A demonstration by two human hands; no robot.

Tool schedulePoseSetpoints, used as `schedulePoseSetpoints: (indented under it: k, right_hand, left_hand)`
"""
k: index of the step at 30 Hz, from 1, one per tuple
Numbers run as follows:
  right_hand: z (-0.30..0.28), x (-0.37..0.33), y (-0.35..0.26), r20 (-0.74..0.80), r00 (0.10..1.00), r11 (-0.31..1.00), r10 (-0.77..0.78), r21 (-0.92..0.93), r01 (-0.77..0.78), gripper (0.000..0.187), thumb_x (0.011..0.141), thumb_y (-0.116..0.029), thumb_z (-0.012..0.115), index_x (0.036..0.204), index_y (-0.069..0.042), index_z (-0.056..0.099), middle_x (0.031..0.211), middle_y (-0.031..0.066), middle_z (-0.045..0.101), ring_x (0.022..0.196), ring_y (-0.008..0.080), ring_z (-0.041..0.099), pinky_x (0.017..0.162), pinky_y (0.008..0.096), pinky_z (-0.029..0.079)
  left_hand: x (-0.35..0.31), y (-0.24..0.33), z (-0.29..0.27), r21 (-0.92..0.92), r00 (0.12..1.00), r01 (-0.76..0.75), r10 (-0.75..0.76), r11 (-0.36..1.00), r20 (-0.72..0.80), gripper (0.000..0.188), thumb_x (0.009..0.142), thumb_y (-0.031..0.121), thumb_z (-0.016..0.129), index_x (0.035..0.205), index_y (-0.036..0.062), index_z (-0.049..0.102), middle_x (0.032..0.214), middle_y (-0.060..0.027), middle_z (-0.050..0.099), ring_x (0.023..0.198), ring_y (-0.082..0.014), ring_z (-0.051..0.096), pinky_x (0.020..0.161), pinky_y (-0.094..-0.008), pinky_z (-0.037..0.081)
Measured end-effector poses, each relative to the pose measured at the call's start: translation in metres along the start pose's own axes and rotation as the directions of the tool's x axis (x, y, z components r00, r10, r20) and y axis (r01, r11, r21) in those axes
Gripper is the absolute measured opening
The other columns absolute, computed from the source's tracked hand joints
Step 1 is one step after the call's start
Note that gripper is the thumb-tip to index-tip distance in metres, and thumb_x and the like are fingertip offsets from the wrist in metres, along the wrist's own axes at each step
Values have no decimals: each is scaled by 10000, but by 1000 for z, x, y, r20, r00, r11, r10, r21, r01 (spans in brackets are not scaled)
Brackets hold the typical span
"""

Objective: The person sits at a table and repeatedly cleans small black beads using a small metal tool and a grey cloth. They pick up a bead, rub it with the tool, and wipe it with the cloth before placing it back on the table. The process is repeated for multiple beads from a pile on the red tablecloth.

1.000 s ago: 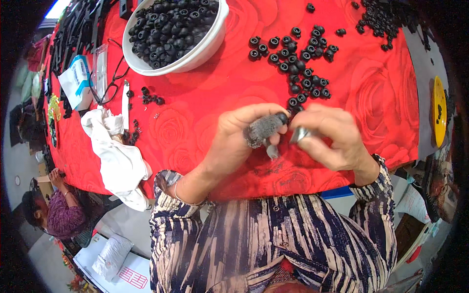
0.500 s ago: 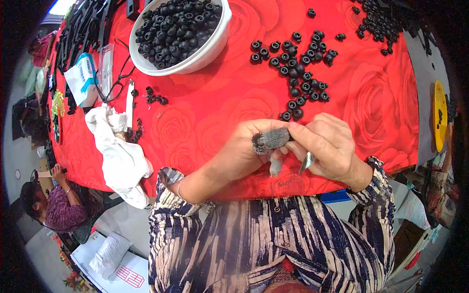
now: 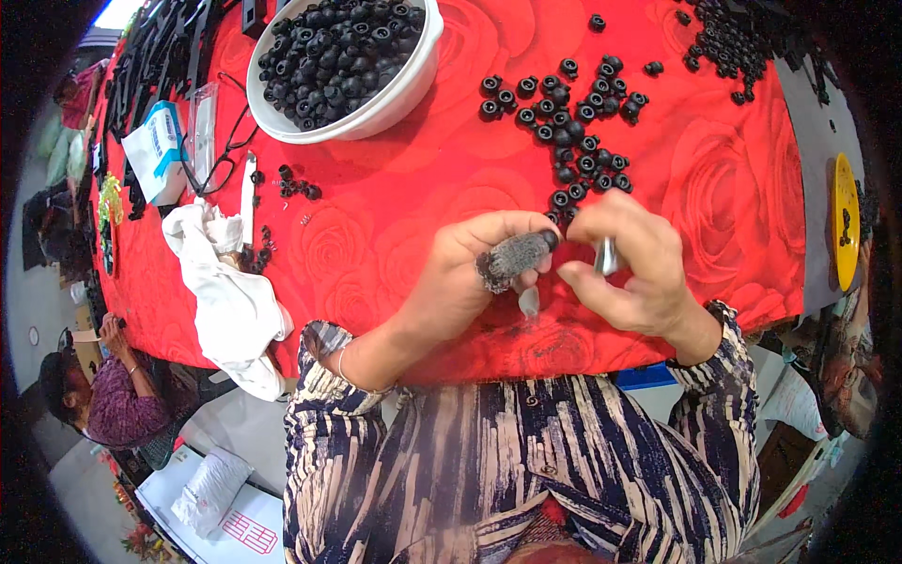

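My left hand (image 3: 458, 266) is closed near the table's front edge, pinching a small black round part (image 3: 550, 239). A worn grey knit finger cover (image 3: 515, 260) sits on one of its digits, and a pale whitish cover (image 3: 529, 301) shows on another below. Just to the right, my right hand (image 3: 639, 268) curls around a short silver metal tool, apparently a small blade (image 3: 608, 257); its handle is hidden in the palm. The right thumb and fingers are apart from the black part. Beyond the hands lies a loose cluster of similar black parts (image 3: 564, 132).
A white bowl (image 3: 427, 80) heaped with black parts stands at the far left-centre. A white cloth (image 3: 230, 301), eyeglasses (image 3: 224, 169) and black strips (image 3: 160, 66) lie left on the red tablecloth (image 3: 376, 207). A yellow tray (image 3: 845, 226) is right; another person (image 3: 127, 409) sits left.
My right hand has pulled away from the left and turned, lifting the metal tool upward. The black part now shows at the left fingertips, where the hands met before.
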State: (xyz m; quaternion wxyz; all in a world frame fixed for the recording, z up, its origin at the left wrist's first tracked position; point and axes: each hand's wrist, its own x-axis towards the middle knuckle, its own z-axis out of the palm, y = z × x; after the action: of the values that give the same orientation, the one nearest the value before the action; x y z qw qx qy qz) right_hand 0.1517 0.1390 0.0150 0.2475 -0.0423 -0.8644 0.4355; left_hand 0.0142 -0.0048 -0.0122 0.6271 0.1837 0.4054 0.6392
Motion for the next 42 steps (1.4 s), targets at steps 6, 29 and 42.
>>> schedulePoseSetpoints:
  k: [6, 29, 42]
  right_hand:
    - [-6, 2, 5, 43, 992, 986, 122, 108, -126, 219, 790, -16, 569, 1001, 30, 532, 790, 139, 525, 666, 275, 546, 588, 338, 436]
    - [-6, 1, 8, 144, 973, 979, 182, 63, -193, 166, 793, -39, 586, 952, 1, 565, 726, 120, 506, 583, 255, 526, 508, 343, 411]
    - [-9, 3, 11, 190, 973, 980, 134, 120, -158, 152, 789, -21, 585, 938, 10, 579, 718, 107, 505, 583, 228, 520, 503, 324, 406]
  left_hand:
    - [-1, 2, 2, -6, 999, 22, -23, 1000, -47, 207, 915, 82, 503, 1093, 9, 580, 848, -15, 605, 715, -59, 563, 596, -210, 489]
    - [2, 3, -1, 67, 999, 42, -44, 997, 22, 225, 934, 84, 443, 1106, -6, 556, 864, -31, 593, 669, -90, 575, 584, -228, 498]
    - [2, 5, -2, 98, 991, 122, -127, 988, 49, 208, 922, 102, 490, 1089, -2, 557, 839, -26, 586, 627, -90, 568, 559, -218, 469]
